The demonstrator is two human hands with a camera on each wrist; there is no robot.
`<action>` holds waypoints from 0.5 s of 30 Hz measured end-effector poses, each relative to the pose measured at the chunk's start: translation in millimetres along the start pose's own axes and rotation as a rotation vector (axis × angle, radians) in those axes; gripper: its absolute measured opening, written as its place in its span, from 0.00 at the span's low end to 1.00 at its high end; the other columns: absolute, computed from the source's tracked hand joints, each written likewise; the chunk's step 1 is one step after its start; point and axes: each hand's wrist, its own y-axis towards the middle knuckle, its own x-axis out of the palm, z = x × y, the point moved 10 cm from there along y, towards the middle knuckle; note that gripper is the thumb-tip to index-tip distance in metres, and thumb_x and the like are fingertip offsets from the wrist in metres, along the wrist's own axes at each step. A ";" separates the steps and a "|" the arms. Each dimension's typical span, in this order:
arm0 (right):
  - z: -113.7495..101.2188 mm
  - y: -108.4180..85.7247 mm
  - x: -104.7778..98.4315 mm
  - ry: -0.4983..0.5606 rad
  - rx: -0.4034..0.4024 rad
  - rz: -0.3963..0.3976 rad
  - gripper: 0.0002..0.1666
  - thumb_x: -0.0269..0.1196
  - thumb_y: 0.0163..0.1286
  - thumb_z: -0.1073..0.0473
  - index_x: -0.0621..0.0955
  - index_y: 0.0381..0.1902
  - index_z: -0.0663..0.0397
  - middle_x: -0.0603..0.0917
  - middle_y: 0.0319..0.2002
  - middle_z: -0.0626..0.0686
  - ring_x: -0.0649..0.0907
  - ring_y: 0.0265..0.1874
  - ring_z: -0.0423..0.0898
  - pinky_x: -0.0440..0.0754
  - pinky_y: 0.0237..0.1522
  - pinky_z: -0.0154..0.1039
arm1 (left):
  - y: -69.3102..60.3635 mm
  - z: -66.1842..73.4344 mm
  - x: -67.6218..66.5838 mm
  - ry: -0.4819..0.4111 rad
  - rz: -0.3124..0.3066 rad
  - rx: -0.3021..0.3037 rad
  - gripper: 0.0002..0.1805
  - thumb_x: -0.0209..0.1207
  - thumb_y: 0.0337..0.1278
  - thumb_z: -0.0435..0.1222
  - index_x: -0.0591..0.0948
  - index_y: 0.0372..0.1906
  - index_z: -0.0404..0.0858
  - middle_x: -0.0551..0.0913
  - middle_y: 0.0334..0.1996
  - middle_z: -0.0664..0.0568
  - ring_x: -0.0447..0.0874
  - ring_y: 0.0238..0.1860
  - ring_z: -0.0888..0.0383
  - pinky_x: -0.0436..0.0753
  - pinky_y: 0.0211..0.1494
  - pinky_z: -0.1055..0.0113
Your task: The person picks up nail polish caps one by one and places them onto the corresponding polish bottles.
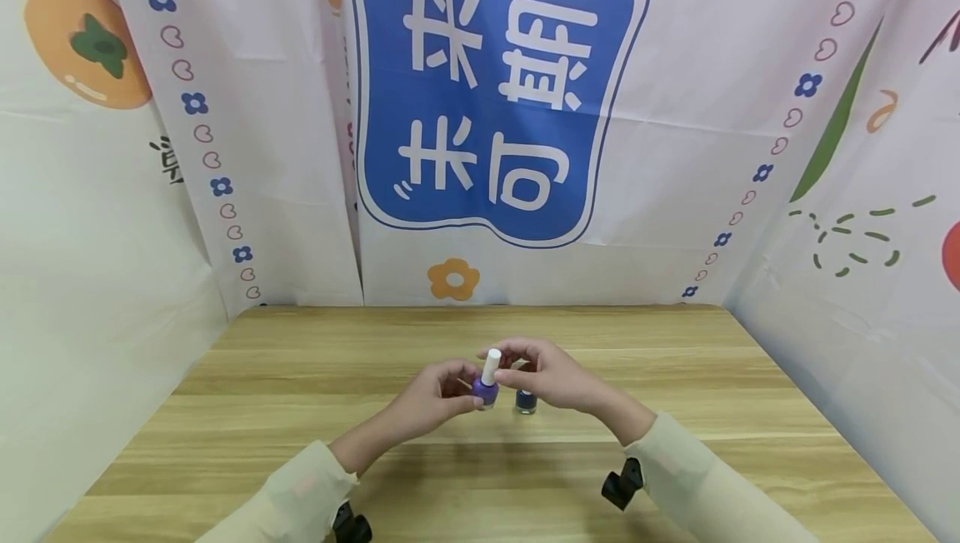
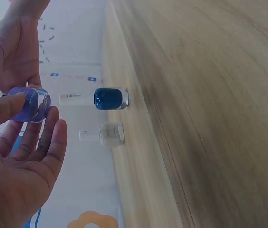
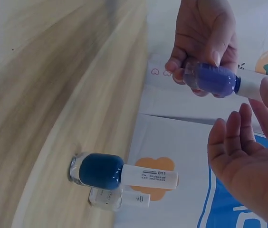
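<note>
Above the table, my left hand (image 1: 420, 406) grips the purple body of a nail polish bottle (image 1: 485, 392) between thumb and fingers. The thumb and fingers of my right hand (image 1: 558, 378) pinch its white cap (image 1: 491, 366), which is on the bottle. The bottle is tilted slightly in the head view. Below the hands, a dark blue nail polish bottle (image 3: 100, 170) with a white cap stands upright on the table. Close beside it stands a clear nail polish bottle (image 2: 111, 134), also white-capped; in the head view, it cannot be made out behind the right hand.
The wood-grain table (image 1: 300, 376) spreads around the hands. Behind it hangs a white printed cloth (image 1: 675, 193) with a large blue panel (image 1: 480, 102), and more printed cloth closes off the left and right sides.
</note>
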 end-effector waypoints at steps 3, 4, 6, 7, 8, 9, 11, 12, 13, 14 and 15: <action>-3.0 0.6 1.9 0.005 -0.016 -0.034 0.17 0.59 0.73 0.60 0.80 0.57 0.58 0.82 0.45 0.52 0.79 0.41 0.47 0.81 0.41 0.42 | 0.4 1.0 2.2 -0.013 -0.018 0.005 0.13 0.62 0.62 0.31 0.79 0.50 0.32 0.82 0.44 0.45 0.83 0.44 0.51 0.83 0.46 0.64; -3.4 0.6 2.0 0.008 -0.016 -0.036 0.16 0.59 0.73 0.60 0.80 0.56 0.57 0.82 0.46 0.52 0.79 0.42 0.47 0.81 0.42 0.42 | 0.4 1.0 2.9 -0.013 -0.021 0.004 0.13 0.62 0.62 0.31 0.79 0.50 0.32 0.82 0.45 0.45 0.83 0.44 0.51 0.83 0.46 0.65; -3.5 0.6 1.8 0.011 -0.009 -0.024 0.15 0.59 0.73 0.60 0.81 0.54 0.58 0.82 0.46 0.52 0.79 0.42 0.47 0.82 0.42 0.43 | 0.3 1.4 4.0 -0.022 -0.023 0.006 0.13 0.62 0.62 0.30 0.79 0.51 0.32 0.82 0.45 0.45 0.82 0.44 0.50 0.83 0.46 0.65; -2.8 0.7 1.5 0.009 0.000 -0.014 0.15 0.59 0.72 0.60 0.82 0.53 0.58 0.82 0.45 0.52 0.79 0.42 0.47 0.81 0.42 0.42 | 0.2 1.3 4.3 -0.026 -0.022 0.006 0.13 0.62 0.62 0.30 0.79 0.51 0.32 0.82 0.45 0.45 0.82 0.44 0.50 0.83 0.46 0.65; -1.9 0.6 0.7 0.005 0.011 0.001 0.14 0.60 0.72 0.60 0.83 0.52 0.58 0.82 0.44 0.52 0.79 0.42 0.47 0.81 0.42 0.42 | 0.0 1.1 4.4 -0.028 -0.020 0.005 0.13 0.62 0.62 0.30 0.79 0.51 0.32 0.82 0.45 0.45 0.82 0.44 0.50 0.83 0.46 0.65; -0.9 0.4 0.0 0.003 0.022 0.017 0.13 0.60 0.72 0.60 0.83 0.51 0.58 0.82 0.42 0.52 0.79 0.41 0.47 0.81 0.42 0.42 | -0.1 1.0 4.6 -0.034 -0.019 0.007 0.13 0.61 0.62 0.29 0.79 0.51 0.31 0.82 0.45 0.45 0.82 0.44 0.49 0.83 0.46 0.65; 1.1 -0.1 -1.5 -0.001 0.046 0.050 0.12 0.61 0.71 0.60 0.83 0.49 0.58 0.82 0.40 0.51 0.78 0.40 0.47 0.80 0.42 0.41 | -0.5 1.2 4.5 -0.040 -0.016 0.008 0.13 0.61 0.62 0.29 0.79 0.51 0.31 0.82 0.45 0.45 0.82 0.45 0.49 0.83 0.46 0.65; 2.2 -0.1 -2.2 -0.003 0.056 0.066 0.11 0.62 0.71 0.60 0.83 0.47 0.58 0.82 0.38 0.51 0.78 0.40 0.47 0.80 0.41 0.40 | -0.7 1.4 4.3 -0.041 -0.015 0.009 0.14 0.61 0.62 0.29 0.79 0.51 0.31 0.82 0.45 0.45 0.82 0.45 0.49 0.83 0.46 0.65; 3.3 0.0 -2.4 -0.002 0.063 0.078 0.10 0.62 0.70 0.60 0.83 0.45 0.58 0.81 0.38 0.50 0.78 0.40 0.47 0.80 0.41 0.41 | -0.9 1.4 4.2 -0.042 -0.014 0.009 0.14 0.61 0.62 0.29 0.79 0.51 0.31 0.82 0.45 0.45 0.82 0.45 0.49 0.83 0.46 0.65; 3.6 -0.3 -2.3 0.005 0.067 0.089 0.09 0.63 0.70 0.60 0.83 0.44 0.58 0.81 0.37 0.50 0.78 0.39 0.47 0.80 0.41 0.41 | -1.1 1.7 4.0 -0.042 -0.012 0.008 0.14 0.61 0.62 0.29 0.79 0.52 0.31 0.82 0.45 0.45 0.82 0.45 0.49 0.83 0.46 0.65; 3.8 -0.4 -2.0 0.011 0.071 0.098 0.08 0.63 0.69 0.60 0.82 0.42 0.58 0.81 0.36 0.50 0.78 0.39 0.48 0.80 0.41 0.41 | -1.1 1.8 3.8 -0.043 -0.010 0.009 0.14 0.61 0.63 0.29 0.79 0.52 0.31 0.82 0.45 0.45 0.82 0.44 0.50 0.83 0.46 0.65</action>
